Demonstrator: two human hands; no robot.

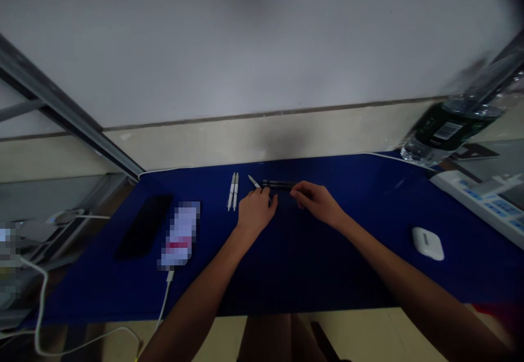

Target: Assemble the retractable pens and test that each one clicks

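l hand (pixel 257 210) curled round white pen (pixel 254 182), tip showing past fingers. r hand (pixel 317 203) half closed, fingertips at end of black pens (pixel 278 185), grip unclear. 2 more white pens (pixel 232 191) lay just beside l hand on blue desk (pixel 352 263); earbud case (pixel 428 243) well off to r.

Dark sticks (pixel 277 185): too small to tell, one end hidden behind the right hand (pixel 317 203);
White packet (pixel 180 235): pixelated, left of the left hand (pixel 256 211);
Water bottle (pixel 450 127): blurred, cut off, beyond the right hand;
Power strip (pixel 478 201): cut off, right of the right hand;
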